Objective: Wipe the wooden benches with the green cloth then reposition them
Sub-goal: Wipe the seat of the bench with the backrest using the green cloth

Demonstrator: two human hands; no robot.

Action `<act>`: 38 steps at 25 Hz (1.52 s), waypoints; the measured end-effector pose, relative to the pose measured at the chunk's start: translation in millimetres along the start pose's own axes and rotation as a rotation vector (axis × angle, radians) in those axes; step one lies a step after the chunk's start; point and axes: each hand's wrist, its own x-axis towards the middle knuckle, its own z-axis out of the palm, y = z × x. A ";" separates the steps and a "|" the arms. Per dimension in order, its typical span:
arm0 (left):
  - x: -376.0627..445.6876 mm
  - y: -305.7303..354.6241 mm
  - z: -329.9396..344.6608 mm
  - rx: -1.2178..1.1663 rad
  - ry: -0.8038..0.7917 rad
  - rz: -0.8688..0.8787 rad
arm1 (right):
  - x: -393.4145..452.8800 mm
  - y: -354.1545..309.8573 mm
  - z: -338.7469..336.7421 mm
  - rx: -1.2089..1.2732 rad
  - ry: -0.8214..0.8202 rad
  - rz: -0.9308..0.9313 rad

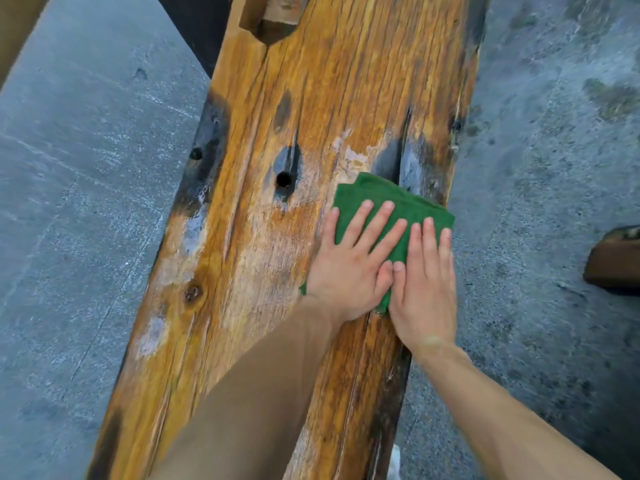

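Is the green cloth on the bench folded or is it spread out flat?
Folded, it seems: the green cloth forms a compact pad with layered edges at its far corner, pressed flat on the wooden bench under both hands, left and right.

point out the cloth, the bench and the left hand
cloth [375, 190]: head view, bare green part beyond the fingertips
bench [339, 81]: head view, bare wood of the top
left hand [349, 275]: head view, back of the hand, flat on the cloth

Folded green cloth [388, 199] flat on worn wooden bench [277, 254], near right edge
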 end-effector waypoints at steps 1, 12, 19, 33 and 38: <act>4.0 -3.6 -1.6 0.017 -0.011 0.056 | -1.3 -4.4 0.9 0.039 0.003 0.045; -59.4 -156.9 -11.7 0.001 0.050 -0.232 | 59.3 -157.7 37.2 -0.162 -0.144 -0.323; -97.7 -172.6 -5.4 -0.104 0.067 -0.660 | 78.1 -202.9 58.3 -0.241 -0.214 -0.663; 88.8 -56.6 -26.8 0.023 0.017 -0.126 | 127.8 -22.6 -14.0 -0.225 0.030 -0.086; 130.2 -29.2 -32.9 0.093 -0.033 0.160 | 121.1 2.8 -18.7 -0.020 0.085 0.210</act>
